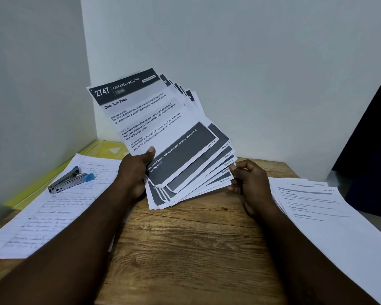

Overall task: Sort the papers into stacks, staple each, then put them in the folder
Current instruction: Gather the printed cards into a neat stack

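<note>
The fanned papers (156, 119) are held up above the counter (196, 238), long axis tilting up and away. The pivot sits in your left hand (134, 172), thumb clamped over the top sheet. The page-numbered corners splay toward your right hand (251, 183), which pinches them and is nearer the printed stack (317, 208). The stapler (70, 180) lies left, on handwritten sheets (53, 212).
</note>
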{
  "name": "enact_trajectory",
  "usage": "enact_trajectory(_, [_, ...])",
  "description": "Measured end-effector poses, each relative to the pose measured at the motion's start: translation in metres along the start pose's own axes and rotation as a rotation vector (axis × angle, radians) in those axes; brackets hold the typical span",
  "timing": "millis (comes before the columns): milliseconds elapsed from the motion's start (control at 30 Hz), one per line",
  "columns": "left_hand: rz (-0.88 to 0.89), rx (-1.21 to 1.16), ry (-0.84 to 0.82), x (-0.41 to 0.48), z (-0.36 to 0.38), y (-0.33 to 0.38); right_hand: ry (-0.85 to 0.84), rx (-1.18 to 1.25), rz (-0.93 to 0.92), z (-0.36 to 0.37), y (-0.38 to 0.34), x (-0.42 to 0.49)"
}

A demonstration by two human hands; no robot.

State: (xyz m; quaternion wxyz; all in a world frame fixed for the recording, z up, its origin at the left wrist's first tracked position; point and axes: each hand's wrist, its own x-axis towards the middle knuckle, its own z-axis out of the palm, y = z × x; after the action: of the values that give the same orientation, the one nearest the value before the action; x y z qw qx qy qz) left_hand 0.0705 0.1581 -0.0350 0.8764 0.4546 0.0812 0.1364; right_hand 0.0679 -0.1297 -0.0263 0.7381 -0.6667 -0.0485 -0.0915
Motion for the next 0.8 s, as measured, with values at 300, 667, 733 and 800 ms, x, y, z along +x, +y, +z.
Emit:
enact_trajectory(300, [-0.083,-0.017,-0.078,-0.012,0.002,0.005,0.093,-0.200,-0.134,-0.001,0.004,0.000])
enact_trajectory(667, [-0.165,0.343,-0.129,-0.026,0.002,0.010,-0.044,-0.203,0.054,-0.008,-0.004,-0.005])
enact_trajectory(733, [-0.079,0.504,-0.069,-0.025,-0.002,0.010,-0.034,-0.332,0.029,-0.009,-0.002,-0.003])
enact_trajectory(800, [-0.002,0.764,0.027,-0.023,-0.004,0.011,-0.037,-0.424,0.035,-0.010,-0.001,-0.003])
